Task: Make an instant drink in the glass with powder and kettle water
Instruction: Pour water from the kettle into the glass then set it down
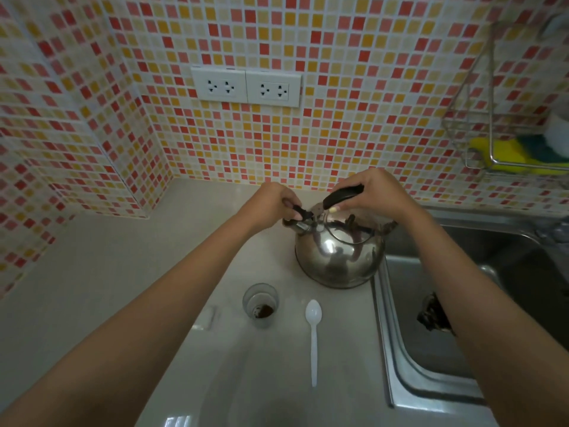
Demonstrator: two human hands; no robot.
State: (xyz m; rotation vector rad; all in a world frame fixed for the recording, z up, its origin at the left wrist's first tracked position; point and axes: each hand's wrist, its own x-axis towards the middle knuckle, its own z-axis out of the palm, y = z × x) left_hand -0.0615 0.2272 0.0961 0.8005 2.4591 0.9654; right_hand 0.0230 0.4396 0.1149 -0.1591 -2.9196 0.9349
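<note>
A shiny steel kettle stands on the pale counter near the sink's edge. My right hand grips its black handle from above. My left hand pinches the small black cap at the kettle's spout on the left side. In front of the kettle stands a clear glass with brown powder at its bottom. A white plastic spoon lies on the counter to the right of the glass, bowl pointing away from me.
A steel sink lies to the right with a dark drain strainer. A wire rack holding a yellow sponge hangs on the tiled wall. Two white double sockets sit above the counter.
</note>
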